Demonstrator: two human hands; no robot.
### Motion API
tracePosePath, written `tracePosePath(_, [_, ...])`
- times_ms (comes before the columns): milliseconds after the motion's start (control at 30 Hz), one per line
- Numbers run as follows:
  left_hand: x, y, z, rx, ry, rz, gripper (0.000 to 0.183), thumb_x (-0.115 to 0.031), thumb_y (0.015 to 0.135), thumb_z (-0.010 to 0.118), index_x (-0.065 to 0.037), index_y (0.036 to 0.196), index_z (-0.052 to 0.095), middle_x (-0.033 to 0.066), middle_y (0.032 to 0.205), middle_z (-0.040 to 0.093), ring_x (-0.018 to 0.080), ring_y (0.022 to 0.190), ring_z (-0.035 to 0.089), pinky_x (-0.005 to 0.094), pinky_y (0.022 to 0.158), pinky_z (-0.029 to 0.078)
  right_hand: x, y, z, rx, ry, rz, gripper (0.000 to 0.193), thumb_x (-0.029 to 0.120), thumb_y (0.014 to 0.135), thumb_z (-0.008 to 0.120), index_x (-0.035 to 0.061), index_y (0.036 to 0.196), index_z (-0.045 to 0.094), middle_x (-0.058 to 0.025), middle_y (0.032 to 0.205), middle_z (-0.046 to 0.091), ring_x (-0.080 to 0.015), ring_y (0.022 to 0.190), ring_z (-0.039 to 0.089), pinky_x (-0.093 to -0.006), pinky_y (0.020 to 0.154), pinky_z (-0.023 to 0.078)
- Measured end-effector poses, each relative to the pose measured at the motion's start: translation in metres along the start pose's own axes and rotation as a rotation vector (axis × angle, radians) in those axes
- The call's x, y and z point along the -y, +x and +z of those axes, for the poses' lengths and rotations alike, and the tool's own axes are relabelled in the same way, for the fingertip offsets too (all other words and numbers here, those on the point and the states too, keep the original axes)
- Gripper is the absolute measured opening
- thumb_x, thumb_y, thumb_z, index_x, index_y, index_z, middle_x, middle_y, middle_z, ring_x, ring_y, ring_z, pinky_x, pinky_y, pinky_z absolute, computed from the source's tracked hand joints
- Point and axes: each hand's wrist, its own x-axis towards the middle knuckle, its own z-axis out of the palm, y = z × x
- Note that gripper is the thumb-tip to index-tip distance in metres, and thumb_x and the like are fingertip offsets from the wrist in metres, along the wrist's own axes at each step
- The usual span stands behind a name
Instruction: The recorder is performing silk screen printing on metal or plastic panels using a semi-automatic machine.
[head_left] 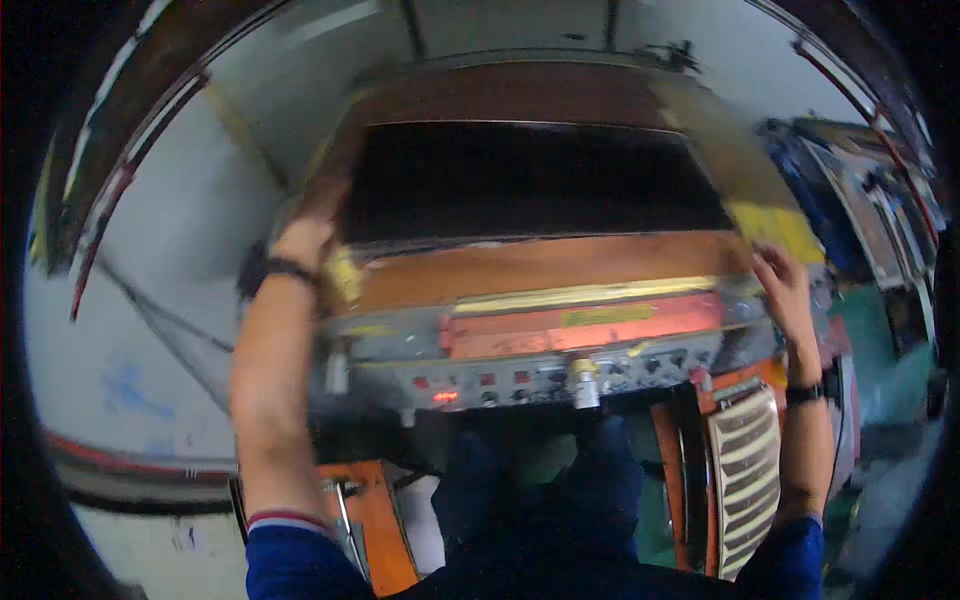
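A wide brown-framed panel [560, 262] with a dark rectangular middle [530, 185] lies on top of a grey machine in front of me. My left hand [312, 228] is at the panel's left side, and its fingers are smeared by motion. At the near right corner, my right hand [783, 285] has its fingers bent together on the panel's edge. A black band is on each wrist.
The machine's front control panel [540, 378] has knobs, switches and a red lit display. A pinkish-red bar [585, 328] lies above it. Below right stands a slatted cream piece [742, 480]; orange boards [375, 520] are below left. A cluttered rack [865, 215] stands at right.
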Motion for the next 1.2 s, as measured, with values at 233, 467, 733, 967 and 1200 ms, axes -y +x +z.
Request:
tracePosePath(233, [-0.037,-0.08,0.009,-0.215,-0.232,0.178,0.021,-0.005,0.092,0.053,0.003,0.111,0.058,0.0071,0.1,0.062,0.0167,0.091,0.059,0.0293,0.081,0.047,-0.058,0.179,-0.01,-0.129,0.381,0.226,0.049,0.039,0.092,0.051,0.0041,0.126,0.055,-0.0057,0.118,0.06,-0.0196,0.104,0.054,-0.035,0.093,0.036])
tracePosePath(467, [-0.065,-0.117,-0.043,-0.182,-0.054,0.044,0.024,-0.007,0.091,0.055,-0.001,0.114,0.057,0.0025,0.091,0.061,0.0116,0.079,0.059,0.0241,0.072,0.049,-0.01,0.179,0.006,0.308,1.265,0.22,0.045,0.036,0.1,0.036,0.0055,0.131,0.047,-0.0079,0.14,0.047,-0.0222,0.128,0.043,-0.0419,0.116,0.014])
tracePosePath(733, [-0.114,-0.185,-0.057,-0.222,0.105,0.04,0.045,-0.004,0.09,0.052,0.002,0.134,0.043,0.0094,0.103,0.059,0.0176,0.09,0.061,0.0273,0.08,0.052,0.063,0.046,-0.007,-0.257,0.849,-0.165,0.061,0.046,0.099,0.041,0.0005,0.139,0.039,-0.0089,0.137,0.046,-0.0194,0.126,0.042,-0.0324,0.108,0.028])
tracePosePath(967, [-0.106,-0.166,-0.053,-0.176,-0.668,0.164,0.041,-0.025,0.097,0.049,0.008,0.122,0.048,0.0178,0.116,0.057,0.0283,0.109,0.055,0.0398,0.1,0.042,0.054,0.033,-0.035,-0.337,0.29,-0.416,0.041,0.028,0.098,0.042,-0.0029,0.121,0.056,-0.011,0.113,0.062,-0.0191,0.109,0.054,-0.0328,0.098,0.039])
tracePosePath(1200, [-0.053,-0.113,-0.059,-0.039,-0.799,0.188,0.033,-0.013,0.091,0.052,0.005,0.119,0.054,0.0161,0.123,0.057,0.0273,0.113,0.055,0.0399,0.098,0.043,0.033,0.088,-0.054,0.121,1.06,0.169,0.043,0.032,0.095,0.047,-0.0014,0.122,0.056,-0.0102,0.106,0.064,-0.023,0.104,0.057,-0.0365,0.095,0.042])
